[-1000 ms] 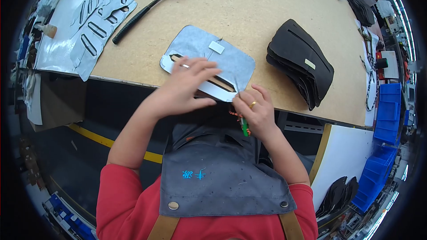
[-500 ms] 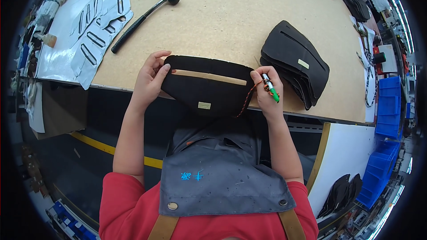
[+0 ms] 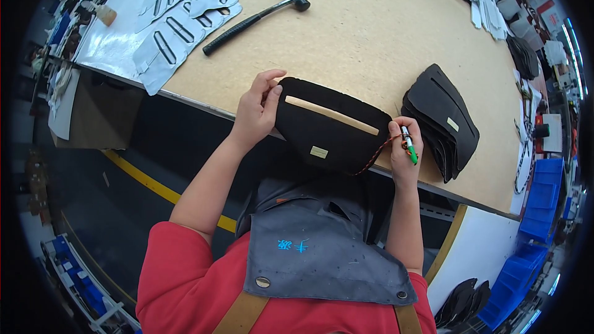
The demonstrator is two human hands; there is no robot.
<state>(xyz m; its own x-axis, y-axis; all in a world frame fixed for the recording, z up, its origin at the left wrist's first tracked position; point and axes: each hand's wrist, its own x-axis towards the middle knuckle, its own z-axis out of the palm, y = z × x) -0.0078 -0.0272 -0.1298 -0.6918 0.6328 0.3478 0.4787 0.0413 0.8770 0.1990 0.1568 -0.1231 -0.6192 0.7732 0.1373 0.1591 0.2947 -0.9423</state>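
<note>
The left hand (image 3: pixel 257 108) was curled nearly closed, with its thumb on the front of a thin, soft-looking black panel with rounded corners (image 3: pixel 331 134) and fingers behind it. The right hand (image 3: pixel 406 148) was mostly closed too: it pinched the panel's other top corner, and a thin white-and-green tool shaped like a pen (image 3: pixel 408 143) lay against its fingers. A thin orange-and-black cord (image 3: pixel 375 157) hung from near the tool beside the panel's right edge. The panel was held up between the hands, at the near edge of the tan wooden table (image 3: pixel 371 37); I could not tell if it touched the wood. Its long slot showed tan behind it, and a small pale yellow tag (image 3: pixel 318 152) sat below. For a good look, it seemed best to hold both corners evenly, pull gently so the panel stayed flat, and keep the tool's ends and the cord off it.
</note>
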